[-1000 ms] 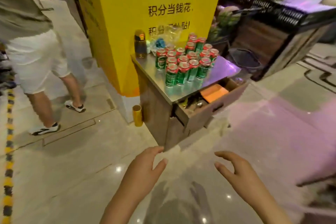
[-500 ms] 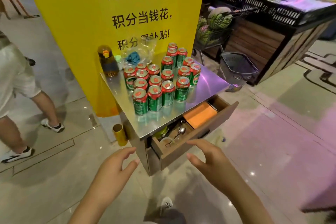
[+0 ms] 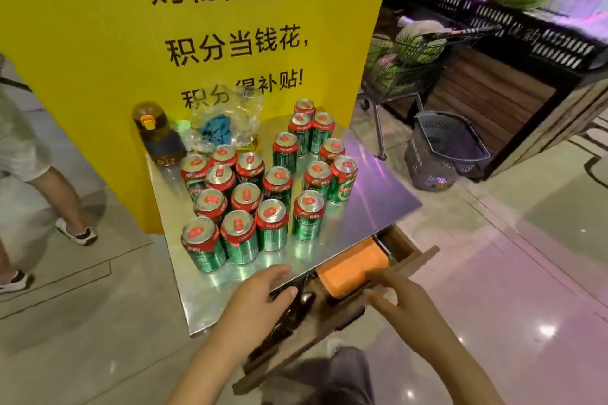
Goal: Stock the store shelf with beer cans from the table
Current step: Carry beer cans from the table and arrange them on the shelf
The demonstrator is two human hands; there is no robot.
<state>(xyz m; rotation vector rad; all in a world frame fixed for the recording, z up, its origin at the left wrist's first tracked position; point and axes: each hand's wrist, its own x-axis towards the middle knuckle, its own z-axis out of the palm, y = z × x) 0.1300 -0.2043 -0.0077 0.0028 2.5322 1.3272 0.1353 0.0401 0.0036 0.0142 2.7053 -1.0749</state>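
Upright beer cans [image 3: 263, 194] on desk [image 3: 371, 207]: rigid, smooth, probably heavy; best encircled mid-wall. Left hand [image 3: 255, 301] and right hand [image 3: 403, 302] are shown loosely spread, empty.

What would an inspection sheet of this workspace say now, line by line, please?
Surface: steel table top against a yellow pillar; wooden drawer below stands open.
Job's things: green beer cans with red tops, upright, clustered on the table.
Clutter: amber bottle, clear bag with blue cloth at the back; orange pad in the drawer.
Grippers: left hand open above the table's front edge; right hand open above the drawer; both hold nothing.
Cables: nothing seen.
Surroundings: grey shopping basket, cart of watermelons, a person walking at the left.
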